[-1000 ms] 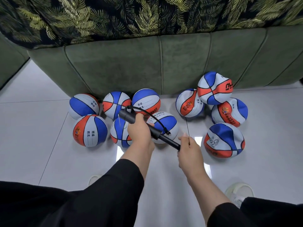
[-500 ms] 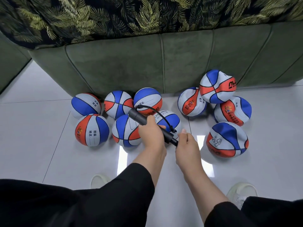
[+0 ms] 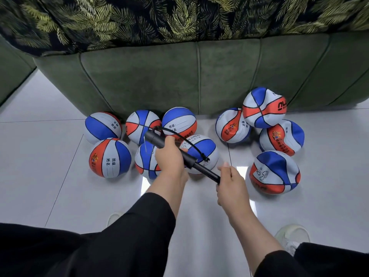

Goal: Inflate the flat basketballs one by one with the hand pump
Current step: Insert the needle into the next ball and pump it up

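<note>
Pulling the plunger back out now: the right hand [image 3: 231, 183] grips the handle end and sits farther from the left hand [image 3: 169, 156], clamped on the hand pump [image 3: 180, 154] barrel, than half a second ago, so pumping's mid-cycle. Pump hovers just over the white-topped ball [image 3: 201, 152], with four wrinkled flat balls [image 3: 274, 172] right of it.

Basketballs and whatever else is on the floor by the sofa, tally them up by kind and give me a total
Basketballs: 10, six in the left cluster and four in the right cluster
Hand pump: 1, gripped by the left hand and the right hand
Total: 11
</note>
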A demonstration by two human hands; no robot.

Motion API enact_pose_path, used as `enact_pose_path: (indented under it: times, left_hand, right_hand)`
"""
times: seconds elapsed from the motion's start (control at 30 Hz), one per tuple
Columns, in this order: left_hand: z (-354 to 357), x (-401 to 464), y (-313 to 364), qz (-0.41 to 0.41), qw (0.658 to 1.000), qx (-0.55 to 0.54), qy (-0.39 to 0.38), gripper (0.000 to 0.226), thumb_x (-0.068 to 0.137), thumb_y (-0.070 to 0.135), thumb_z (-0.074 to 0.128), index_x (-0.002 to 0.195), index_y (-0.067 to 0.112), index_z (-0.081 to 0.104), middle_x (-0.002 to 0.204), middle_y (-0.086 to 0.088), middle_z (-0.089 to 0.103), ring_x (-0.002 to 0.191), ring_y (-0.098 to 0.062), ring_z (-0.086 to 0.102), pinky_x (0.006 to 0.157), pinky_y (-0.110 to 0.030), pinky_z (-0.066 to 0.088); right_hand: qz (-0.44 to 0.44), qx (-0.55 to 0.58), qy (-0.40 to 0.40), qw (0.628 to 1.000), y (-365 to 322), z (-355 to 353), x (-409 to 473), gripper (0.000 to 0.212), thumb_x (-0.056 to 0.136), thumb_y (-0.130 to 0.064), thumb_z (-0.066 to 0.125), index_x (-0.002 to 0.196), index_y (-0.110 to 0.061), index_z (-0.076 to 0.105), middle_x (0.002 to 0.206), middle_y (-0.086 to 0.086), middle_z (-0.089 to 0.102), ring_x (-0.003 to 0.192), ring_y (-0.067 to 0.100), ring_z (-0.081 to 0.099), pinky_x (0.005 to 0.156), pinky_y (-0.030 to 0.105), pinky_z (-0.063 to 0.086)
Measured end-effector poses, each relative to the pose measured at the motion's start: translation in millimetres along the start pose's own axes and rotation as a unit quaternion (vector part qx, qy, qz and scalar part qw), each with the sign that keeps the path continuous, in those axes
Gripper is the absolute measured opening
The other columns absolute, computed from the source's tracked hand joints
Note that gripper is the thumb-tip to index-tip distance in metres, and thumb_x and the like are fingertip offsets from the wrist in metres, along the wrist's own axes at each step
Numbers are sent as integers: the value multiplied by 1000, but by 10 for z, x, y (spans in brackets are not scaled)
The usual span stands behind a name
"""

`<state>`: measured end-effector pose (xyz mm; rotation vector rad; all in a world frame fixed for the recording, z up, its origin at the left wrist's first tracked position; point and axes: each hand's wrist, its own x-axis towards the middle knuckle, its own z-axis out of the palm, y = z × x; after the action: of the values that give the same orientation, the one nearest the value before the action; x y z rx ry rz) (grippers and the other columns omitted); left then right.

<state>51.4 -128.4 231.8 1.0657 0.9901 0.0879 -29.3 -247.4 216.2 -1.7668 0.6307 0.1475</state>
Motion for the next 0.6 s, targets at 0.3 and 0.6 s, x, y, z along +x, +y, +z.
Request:
enact_pose_path:
  times: [0.3,0.6]
  left_hand:
    - [47,-153,-102,5,1000,-10,-4,11,95,26,56,89,18,55,56,4,57,59,-17,53,61,-29,49]
    - [51,-302,-275,-1,998,39,-53,20,97,26,55,107,10,62,68,-8,65,47,-12,55,45,-20,46]
  right_hand:
    - [-18,-18,8,1000,-25,-24,41,41,108,-50,29,97,-24,59,79,3,62,76,28,60,83,52,57]
    - [8,41,-32,999,-101,99,18,41,107,-48,39,90,-16,59,72,5,56,62,21,46,63,40,43]
